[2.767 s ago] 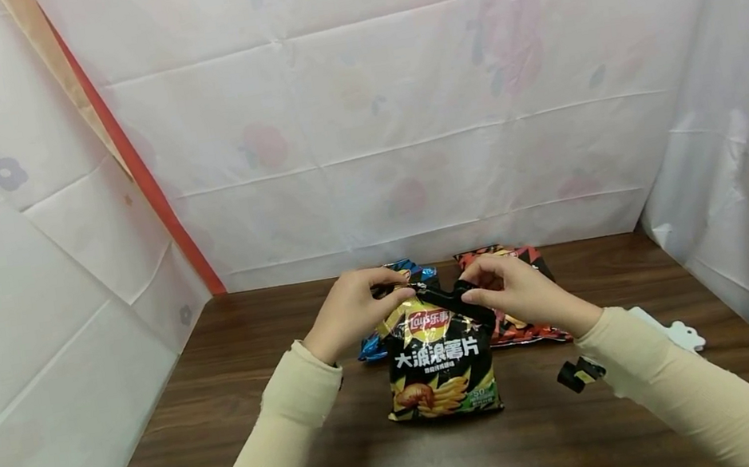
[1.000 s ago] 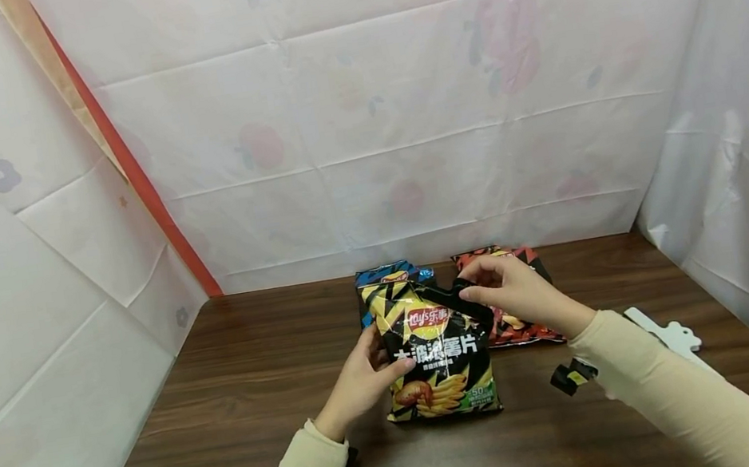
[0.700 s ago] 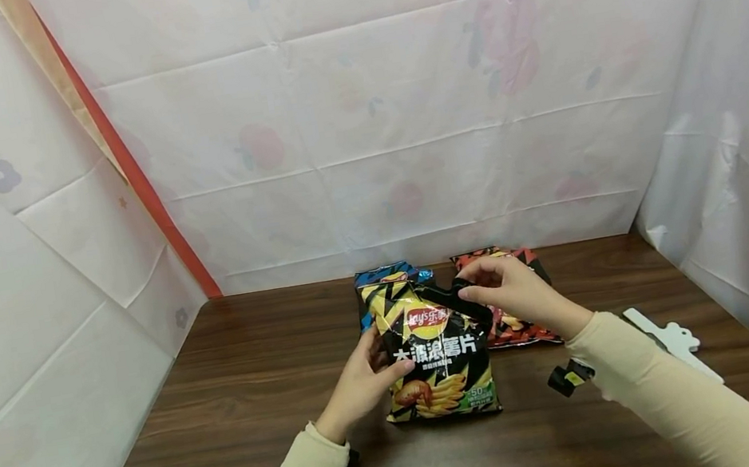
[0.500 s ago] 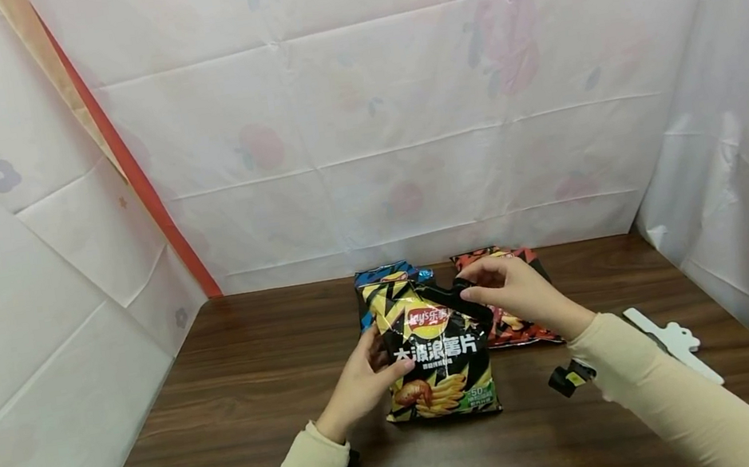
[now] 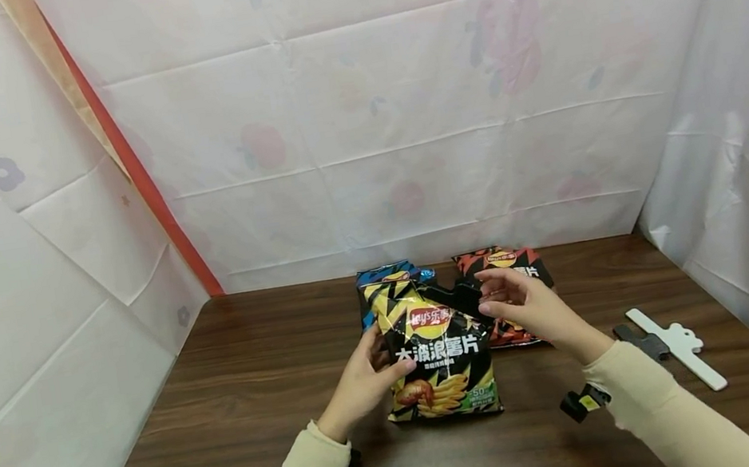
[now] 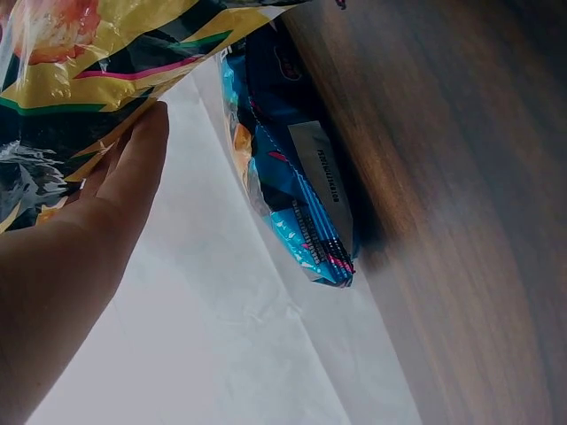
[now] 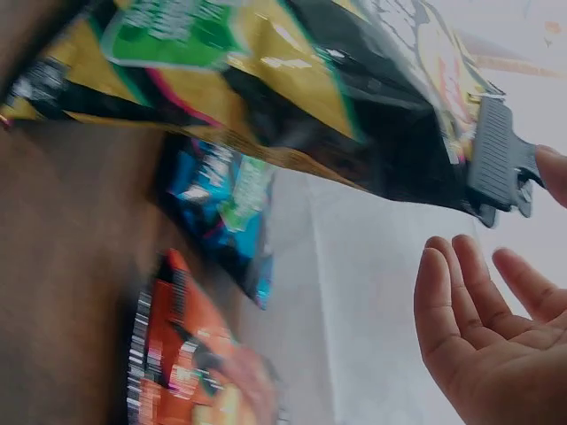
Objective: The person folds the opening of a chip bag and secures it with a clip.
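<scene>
A black and yellow bag of potato chips [image 5: 443,377] stands upright on the table in the head view. My left hand [image 5: 361,385] holds its left side, with the thumb on the front and the fingers behind. A black bag clip [image 5: 457,298] sits on the bag's top right corner; the right wrist view shows the clip [image 7: 492,155] clamped over the edge. Beside it is my right hand [image 5: 527,311], its fingers spread and gripping nothing. In the right wrist view, the thumb is close to the clip's handle; whether it touches cannot be seen.
Behind the held bag are a blue chip bag [image 5: 380,274], partly hidden, and a red chip bag [image 5: 513,335]. At the right lie a white bag clip [image 5: 682,345] and a dark grey clip [image 5: 645,342] on the wooden table [image 5: 261,396]. White sheeting [image 5: 398,101] walls the back and sides.
My left hand moved from the bag's top edge down to its left side. My right hand let go of the black clip and drew slightly right, leaving the clip on the bag.
</scene>
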Motion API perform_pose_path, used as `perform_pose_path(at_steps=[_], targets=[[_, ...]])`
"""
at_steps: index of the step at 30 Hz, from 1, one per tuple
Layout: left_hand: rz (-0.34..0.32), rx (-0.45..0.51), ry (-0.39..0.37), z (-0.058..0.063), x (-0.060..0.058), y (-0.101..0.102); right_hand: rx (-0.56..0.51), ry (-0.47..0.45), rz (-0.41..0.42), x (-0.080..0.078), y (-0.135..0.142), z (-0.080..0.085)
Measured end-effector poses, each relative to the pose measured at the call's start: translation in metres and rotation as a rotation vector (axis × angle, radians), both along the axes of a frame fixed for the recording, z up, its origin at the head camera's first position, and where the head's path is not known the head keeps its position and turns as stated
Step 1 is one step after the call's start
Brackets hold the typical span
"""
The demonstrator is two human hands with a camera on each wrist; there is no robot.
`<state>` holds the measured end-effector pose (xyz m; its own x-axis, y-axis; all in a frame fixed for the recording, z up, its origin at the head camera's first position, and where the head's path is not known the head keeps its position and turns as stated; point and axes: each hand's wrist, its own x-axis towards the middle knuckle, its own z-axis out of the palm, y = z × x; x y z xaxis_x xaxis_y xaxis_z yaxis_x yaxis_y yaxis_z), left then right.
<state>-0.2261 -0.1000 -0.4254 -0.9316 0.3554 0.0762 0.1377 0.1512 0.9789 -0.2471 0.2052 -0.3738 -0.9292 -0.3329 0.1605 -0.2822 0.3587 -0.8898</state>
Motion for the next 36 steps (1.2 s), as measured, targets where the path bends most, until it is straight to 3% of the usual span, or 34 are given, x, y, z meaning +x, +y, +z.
perform_pose_path(at_steps=[5,17,23,30,36], targets=[[0.001,0.001,0.0,-0.001,-0.001,0.0,-0.041,-0.019,0.007,0.008,-0.004,-0.018],[0.017,-0.011,-0.001,-0.003,-0.001,-0.004,-0.031,-0.283,-0.05,0.022,-0.022,-0.048],[0.03,-0.012,-0.002,-0.006,-0.002,-0.007,-0.096,-0.257,0.024,0.024,-0.03,-0.059],[0.04,-0.027,-0.003,-0.005,-0.002,-0.011,-0.09,-0.26,-0.006,0.025,-0.038,-0.062],[0.088,-0.039,-0.009,-0.004,0.0,-0.016,-0.121,-0.23,0.055,0.022,-0.046,-0.062]])
